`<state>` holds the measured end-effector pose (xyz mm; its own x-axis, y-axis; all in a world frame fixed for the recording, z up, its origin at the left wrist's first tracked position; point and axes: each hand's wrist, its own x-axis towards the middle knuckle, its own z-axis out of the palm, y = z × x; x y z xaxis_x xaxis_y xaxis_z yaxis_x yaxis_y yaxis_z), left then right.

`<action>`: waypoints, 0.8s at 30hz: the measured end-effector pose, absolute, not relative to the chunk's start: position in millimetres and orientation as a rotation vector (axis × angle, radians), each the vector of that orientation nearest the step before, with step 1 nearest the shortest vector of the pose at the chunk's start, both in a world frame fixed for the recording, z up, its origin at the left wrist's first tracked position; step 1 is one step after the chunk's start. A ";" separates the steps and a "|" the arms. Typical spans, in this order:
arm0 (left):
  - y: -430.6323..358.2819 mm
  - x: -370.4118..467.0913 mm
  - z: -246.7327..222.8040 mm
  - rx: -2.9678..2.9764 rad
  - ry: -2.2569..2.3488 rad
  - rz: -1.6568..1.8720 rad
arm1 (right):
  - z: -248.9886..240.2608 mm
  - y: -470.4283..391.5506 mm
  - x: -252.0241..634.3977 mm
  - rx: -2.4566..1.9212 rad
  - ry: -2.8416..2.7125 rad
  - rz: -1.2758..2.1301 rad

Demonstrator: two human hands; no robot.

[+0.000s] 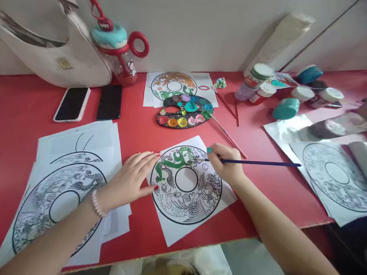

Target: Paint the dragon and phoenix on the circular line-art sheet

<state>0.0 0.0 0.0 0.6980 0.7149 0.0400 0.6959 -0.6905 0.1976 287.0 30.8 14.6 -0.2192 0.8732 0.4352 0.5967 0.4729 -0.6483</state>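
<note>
My right hand [226, 162] pinches a thin blue-handled paintbrush [258, 163], its tip at the green dragon's head on a white sheet [169, 229]. The sheet carries a round line drawing of a dragon and birds, and the dragon's body is painted green. My left hand [137, 173], with red nails and a bead bracelet [98, 204], lies with fingers spread at the sheet's left edge, holding nothing. Beyond the sheet sits a black palette [172, 124] with many paint colours. A second brush [228, 135] leans from its right side.
Printed sheets [114, 225] lie at left, below two phones [72, 104] [109, 102]. A bag [86, 57] and a cup [122, 65] stand behind. Paint jars [286, 109] crowd the right, near another person's blurred hand [362, 109] and more sheets [323, 202].
</note>
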 end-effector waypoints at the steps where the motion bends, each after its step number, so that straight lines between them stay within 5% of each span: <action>1: 0.6 0.3 0.0 2.735 1.149 0.179 | 15.3 31.7 286.6 -1.220 -1.937 0.429; 24: 1.3 0.2 -1.5 2.699 1.197 0.134 | 14.3 33.5 284.4 -1.102 -1.938 0.512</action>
<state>0.2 1.3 -1.5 0.6709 0.7415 0.0072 0.7248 -0.6578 0.2050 284.4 33.5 14.3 -0.2725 0.8451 0.4600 0.5074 0.5324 -0.6776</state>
